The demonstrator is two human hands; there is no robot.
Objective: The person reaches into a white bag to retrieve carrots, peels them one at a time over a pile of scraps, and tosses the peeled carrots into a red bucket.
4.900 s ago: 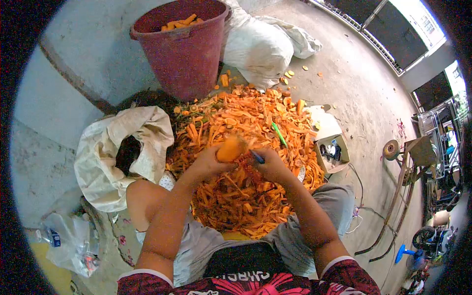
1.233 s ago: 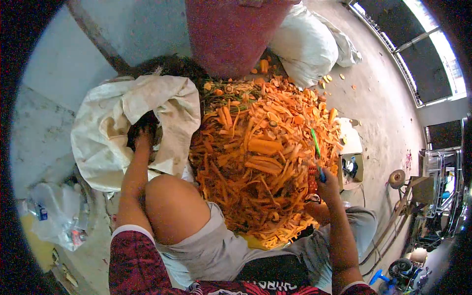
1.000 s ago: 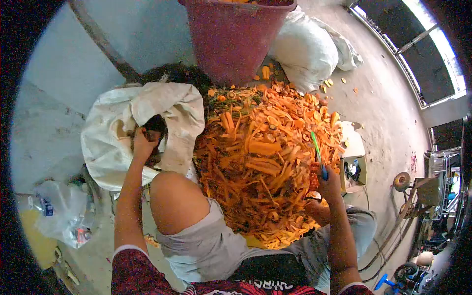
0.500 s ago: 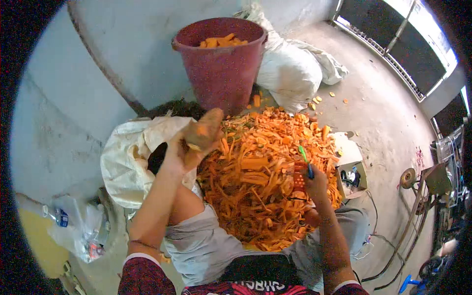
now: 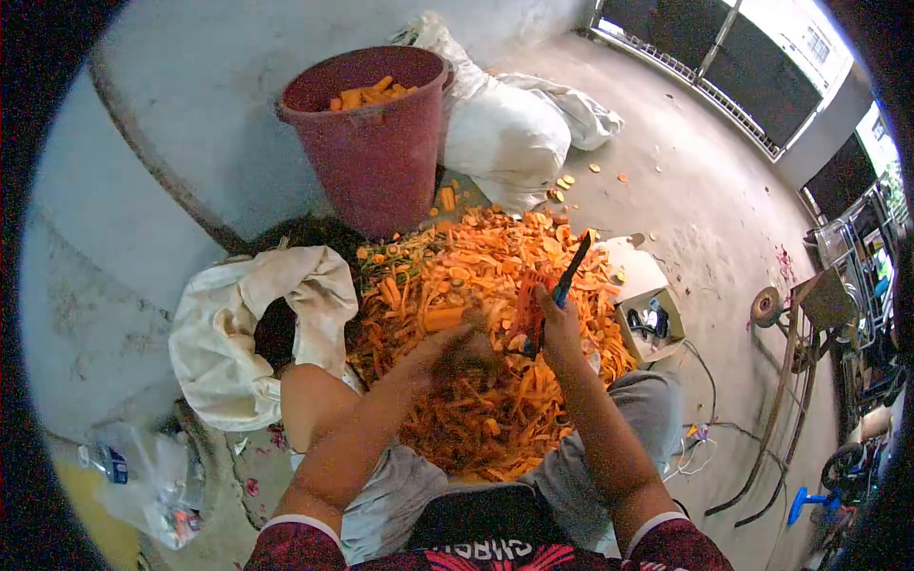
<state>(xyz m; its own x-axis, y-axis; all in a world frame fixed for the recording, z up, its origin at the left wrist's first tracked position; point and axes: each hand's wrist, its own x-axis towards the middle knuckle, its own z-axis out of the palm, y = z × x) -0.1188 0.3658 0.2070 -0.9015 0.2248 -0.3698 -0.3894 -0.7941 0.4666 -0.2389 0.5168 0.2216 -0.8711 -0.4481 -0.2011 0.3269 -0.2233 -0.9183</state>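
Slim dark-blue tool (image 5: 571, 271) in your right hand (image 5: 560, 324), above the orange peel heap (image 5: 514, 252).
Your right fingers wrap it; your left hand (image 5: 466, 348) blurs over the heap, fingers unreadable. Heap: thin, curled strips. Left of it: creased, off-white sack (image 5: 214, 328).

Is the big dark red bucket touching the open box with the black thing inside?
Apart. The head view shows the heap of orange-coloured peelings lying between the bucket and the box.
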